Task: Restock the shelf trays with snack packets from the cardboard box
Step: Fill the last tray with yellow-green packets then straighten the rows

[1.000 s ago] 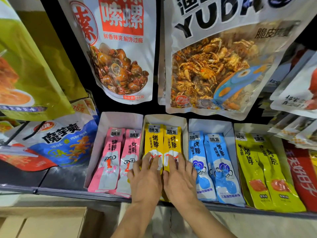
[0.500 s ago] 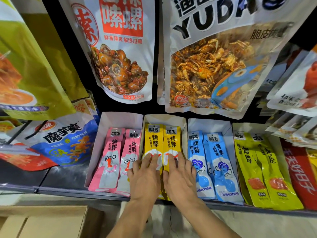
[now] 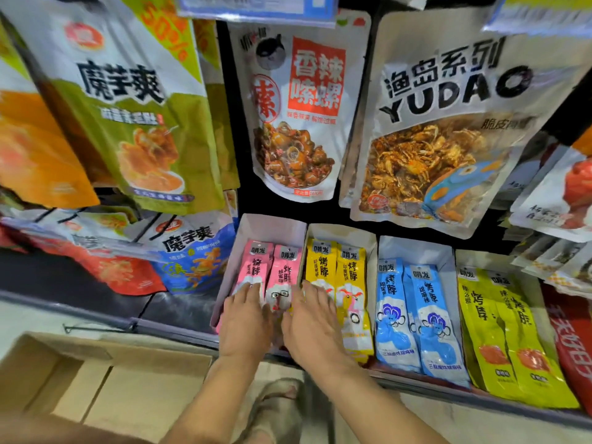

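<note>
Left hand (image 3: 246, 320) lies flat with straight fingers on the pink packets (image 3: 256, 269) in their shelf tray (image 3: 272, 227), right hand (image 3: 312, 325) flat beside it reaching the yellow packets (image 3: 350, 277), cardboard box (image 3: 96, 379) open below-left.

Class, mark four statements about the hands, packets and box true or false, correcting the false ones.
1. The left hand rests flat on the pink packets. True.
2. The blue packets lie just left of the pink ones. False: they lie right of the yellow packets, which are right of the pink.
3. The cardboard box sits below the shelf. True.
4. The right hand holds a packet lifted above the trays. False: it lies flat and open on the packets.
</note>
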